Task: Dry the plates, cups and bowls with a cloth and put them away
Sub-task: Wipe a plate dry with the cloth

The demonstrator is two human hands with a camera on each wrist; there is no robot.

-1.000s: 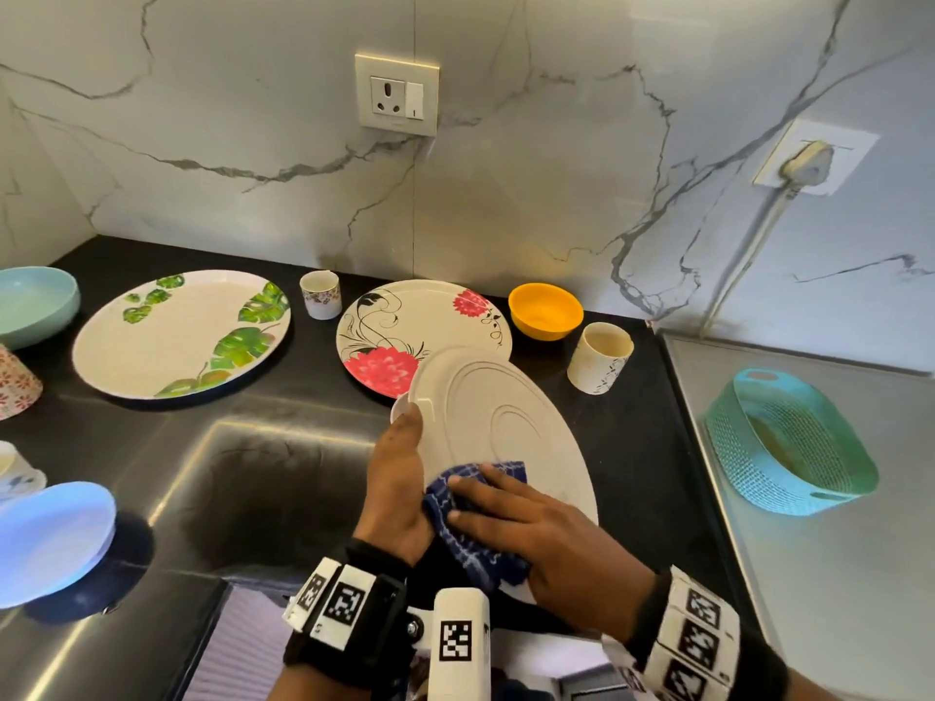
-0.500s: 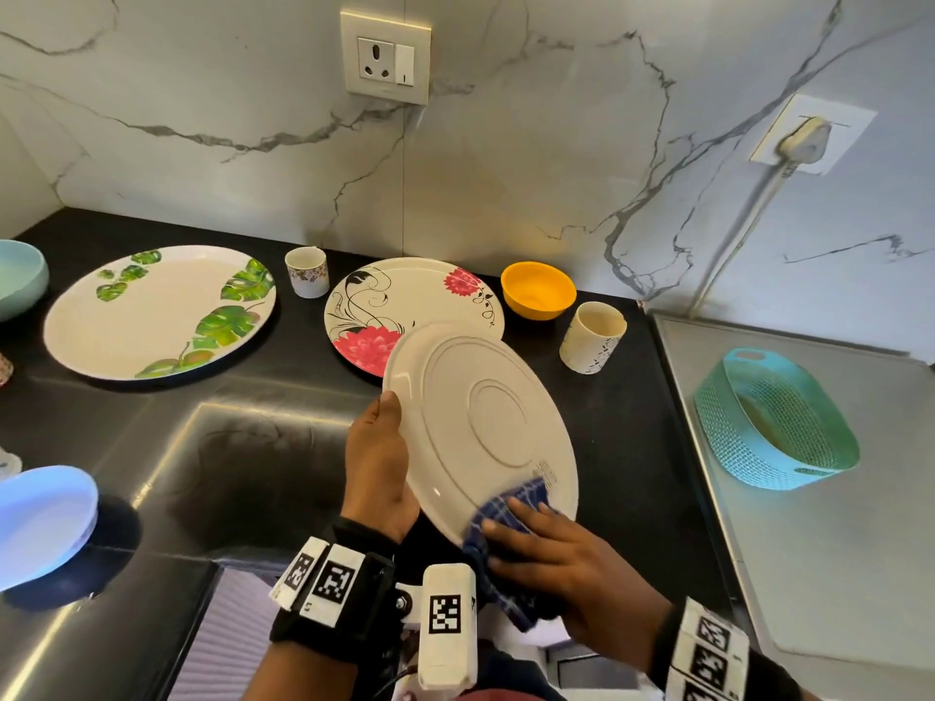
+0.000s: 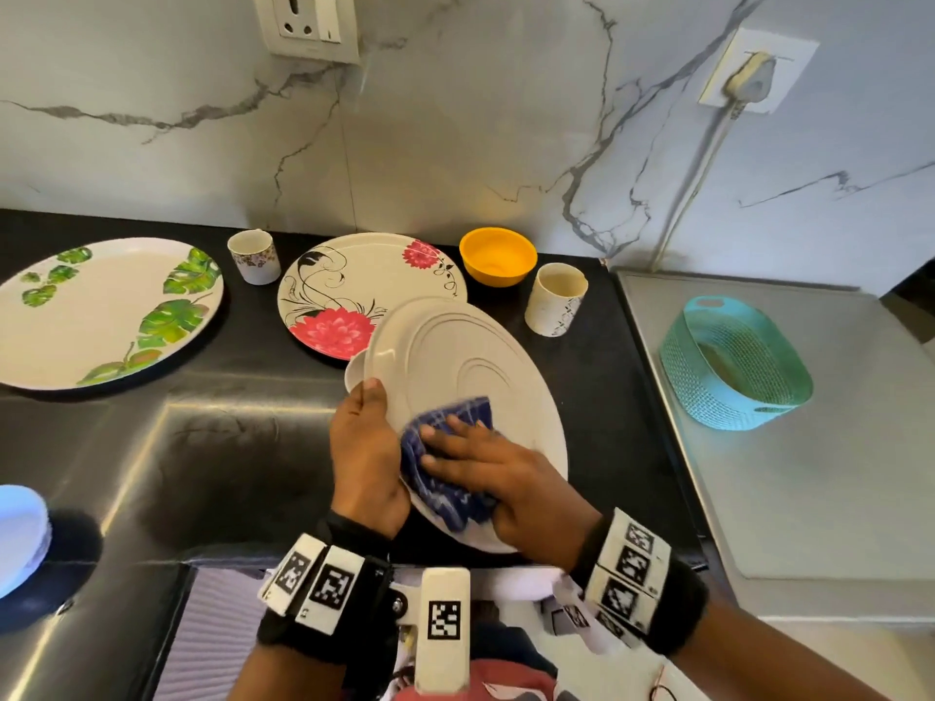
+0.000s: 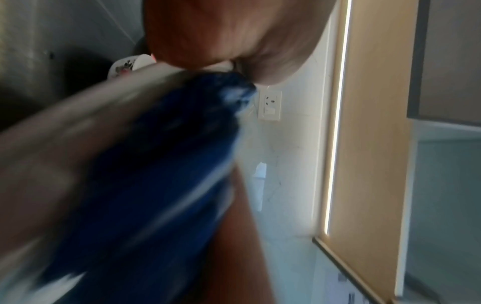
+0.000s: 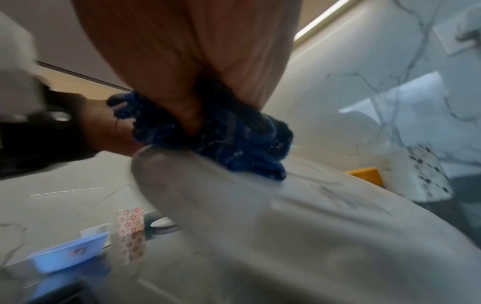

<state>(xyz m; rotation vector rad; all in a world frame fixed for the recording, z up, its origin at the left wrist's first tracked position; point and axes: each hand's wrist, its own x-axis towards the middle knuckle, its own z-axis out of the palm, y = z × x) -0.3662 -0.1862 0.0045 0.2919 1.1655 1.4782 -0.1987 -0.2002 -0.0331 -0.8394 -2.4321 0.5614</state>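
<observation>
Over the sink I hold a cream plate (image 3: 465, 356) tilted, its ringed underside facing up. My left hand (image 3: 372, 397) grips its left rim, thumb on top and fingers hidden behind. My right hand (image 3: 455, 442) holds a blue checked cloth (image 3: 450, 503) against the plate's near-left part, fingers spread over it and the cloth bunched under the palm. In the left wrist view the cloth (image 4: 156, 164) lies blurred along the plate (image 4: 65, 133). From the right wrist, the cloth (image 5: 234, 139) is bunched under the hand on the plate (image 5: 286, 226).
On the black counter behind stand a leaf-patterned plate (image 3: 101, 311), a small floral cup (image 3: 253, 255), a red-flower plate (image 3: 354, 285), a yellow bowl (image 3: 498, 255) and a white mug (image 3: 556, 298). A teal basket (image 3: 733, 366) sits on the steel surface at right. A light blue dish (image 3: 20, 538) lies near left.
My right hand has swept the cloth from the plate's near bottom edge up and left toward my left hand. The plate now lies a little flatter.
</observation>
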